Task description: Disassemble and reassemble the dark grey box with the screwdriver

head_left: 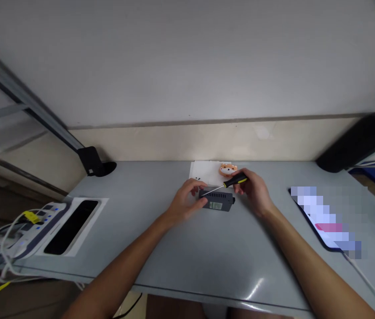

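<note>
My left hand (pixel 187 201) grips the left end of a small dark grey box (pixel 216 201) with a row of vent slots and a pale label. In my right hand (pixel 252 190) is a screwdriver (pixel 236 180) with a black and yellow handle. Its thin shaft slants down to the left across the box, and the tip lies near the box's upper left corner. Whether the tip touches a screw is too small to tell. Behind the box, a few tiny dark pieces (pixel 197 178) lie on a white sheet (pixel 207 170), beside an orange and white animal-face item (pixel 228 169).
At left, a phone (pixel 72 228) lies on white paper next to a power strip (pixel 37 228) with tangled cables. A lit phone (pixel 320 221) with a cable is at right. A black cylinder (pixel 357 144) stands at the back right, and a wall (pixel 187 141) closes the rear.
</note>
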